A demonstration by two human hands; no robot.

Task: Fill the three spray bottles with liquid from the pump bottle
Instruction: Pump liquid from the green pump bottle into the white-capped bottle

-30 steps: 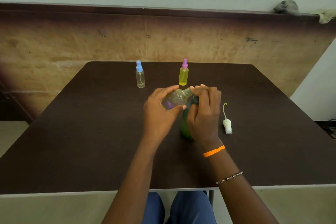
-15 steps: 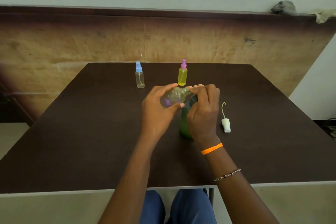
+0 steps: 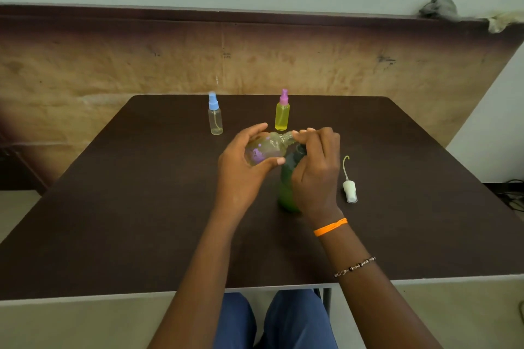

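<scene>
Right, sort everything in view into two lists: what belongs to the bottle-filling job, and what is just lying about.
Belongs to the job:
- green pump bottle
- open clear bottle, held by left hand
- right hand, on the pump bottle's top
- white spray cap
- yellow-filled bottle
- blue-capped bottle

Lying about:
- grey rag on the ledge
- cables on the floor

Both my forearms reach forward over the table (image 3: 127, 207). Left hand (image 3: 241, 167) curls round the uncapped spray bottle (image 3: 266, 147), tilted sideways. Right hand (image 3: 317, 170) just right of it, fingers bent on the green pump bottle (image 3: 286, 190).
</scene>
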